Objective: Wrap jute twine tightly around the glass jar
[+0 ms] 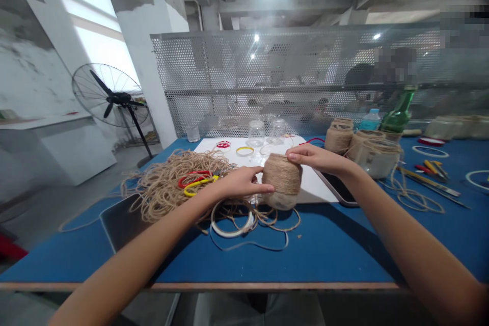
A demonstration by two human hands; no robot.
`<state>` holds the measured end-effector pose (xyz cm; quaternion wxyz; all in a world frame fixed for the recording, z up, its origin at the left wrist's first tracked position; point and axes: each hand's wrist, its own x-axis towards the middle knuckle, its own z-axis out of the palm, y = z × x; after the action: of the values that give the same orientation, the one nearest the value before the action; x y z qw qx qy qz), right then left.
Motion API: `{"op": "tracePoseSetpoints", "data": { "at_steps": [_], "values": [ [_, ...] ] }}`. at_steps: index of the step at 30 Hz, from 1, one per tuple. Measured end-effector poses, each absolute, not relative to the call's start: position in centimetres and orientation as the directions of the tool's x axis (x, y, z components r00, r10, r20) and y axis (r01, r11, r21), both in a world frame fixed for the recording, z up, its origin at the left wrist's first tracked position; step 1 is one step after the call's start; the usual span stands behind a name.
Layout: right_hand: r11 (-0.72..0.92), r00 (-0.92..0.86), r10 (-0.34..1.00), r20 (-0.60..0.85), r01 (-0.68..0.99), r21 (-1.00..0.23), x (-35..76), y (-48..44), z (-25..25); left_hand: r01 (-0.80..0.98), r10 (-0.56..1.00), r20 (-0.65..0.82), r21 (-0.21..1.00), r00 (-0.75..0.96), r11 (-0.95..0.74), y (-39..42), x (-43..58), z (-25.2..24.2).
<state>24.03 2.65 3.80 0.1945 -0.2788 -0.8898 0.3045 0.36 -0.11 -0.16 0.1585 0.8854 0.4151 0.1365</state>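
Right hand [315,158] grasped top of round jar wrapped in tan jute twine [281,181], at near edge of flat white board [311,189]. Left hand [242,183] was unclenched, forefinger pressing jar's side.

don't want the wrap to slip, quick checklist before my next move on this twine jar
1. Jar held: right hand on top of the twine-wrapped jar, left hand against its side: ok.
2. Wrap coverage: lowest band looks paler, maybe bare: not ok.
3. Working strand's end: hidden by the hands: cannot tell.
4. Loose twine heap left of the jar: tangled: not ok.
5. Space in front: white ring and stray strands lie on the blue table: not ok.
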Motion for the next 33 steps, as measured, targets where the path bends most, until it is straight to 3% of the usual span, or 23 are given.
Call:
{"op": "tracePoseSetpoints", "data": {
  "at_steps": [7, 15, 25, 33],
  "values": [
    [0.655, -0.722, 0.673, 0.160, 0.481, -0.583, 24.3, 2.8, 4.1, 0.676, 0.789, 0.130, 0.445, 0.600, -0.588, -0.4, 1.1, -0.3],
    [0.540, -0.515, 0.834, 0.197, 0.690, -0.482, 23.3, 2.1, 4.2, 0.790, 0.853, 0.172, 0.323, 0.493, -0.521, -1.6, 2.1, -0.1],
    [0.609, -0.624, 0.765, 0.162, 0.619, -0.495, 22.7, 1.5, 4.0, 0.909, 0.896, 0.283, 0.140, 0.342, -0.392, -3.1, 3.4, -0.9],
    [0.554, -0.655, 0.749, 0.104, 0.532, -0.641, 23.2, 1.9, 3.9, 0.894, 0.881, 0.291, 0.139, 0.374, -0.426, -3.1, 3.3, -0.7]
  ]
}}
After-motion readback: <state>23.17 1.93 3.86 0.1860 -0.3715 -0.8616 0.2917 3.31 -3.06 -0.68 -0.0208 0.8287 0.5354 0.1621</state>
